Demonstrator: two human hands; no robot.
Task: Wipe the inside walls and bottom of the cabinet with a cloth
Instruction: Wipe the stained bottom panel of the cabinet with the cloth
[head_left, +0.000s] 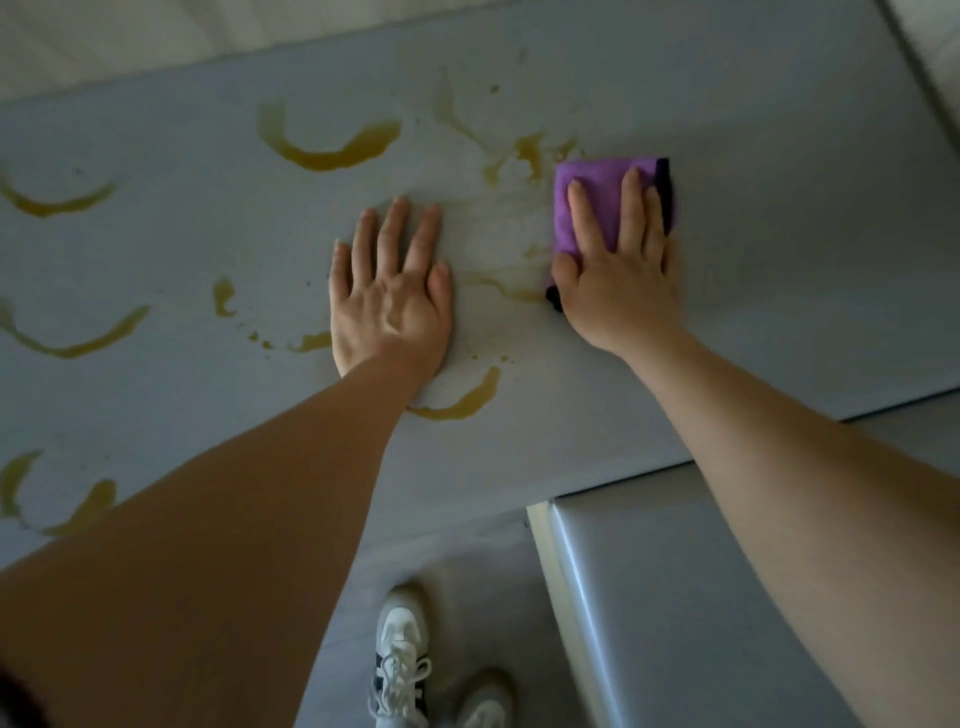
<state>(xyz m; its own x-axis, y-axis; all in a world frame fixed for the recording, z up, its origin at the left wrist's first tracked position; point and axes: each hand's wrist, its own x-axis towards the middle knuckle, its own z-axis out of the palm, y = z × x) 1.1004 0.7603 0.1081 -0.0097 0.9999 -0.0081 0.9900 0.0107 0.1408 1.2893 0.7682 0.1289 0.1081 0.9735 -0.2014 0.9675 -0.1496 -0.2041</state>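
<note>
Cabinet bottom (753, 130) fills most of the view, a broad, flat grey panel, hard and stiff, so it should take firm pressure without giving. Yellow-brown ring stains (327, 150) arc across it from nine o'clock to twelve, with a paler smeared patch at centre.

Left hand (392, 296), just left of centre, lies flat on the panel with fingers straight and spread, holding nothing.

Right hand (621, 270), toward two o'clock, presses down with straight fingers on the purple cloth (597, 187), which lies folded on the panel at the stains' right edge. The cloth looks soft, light and limp; it is likely best held under a flat palm, since pinching a corner would let it bunch.
</note>
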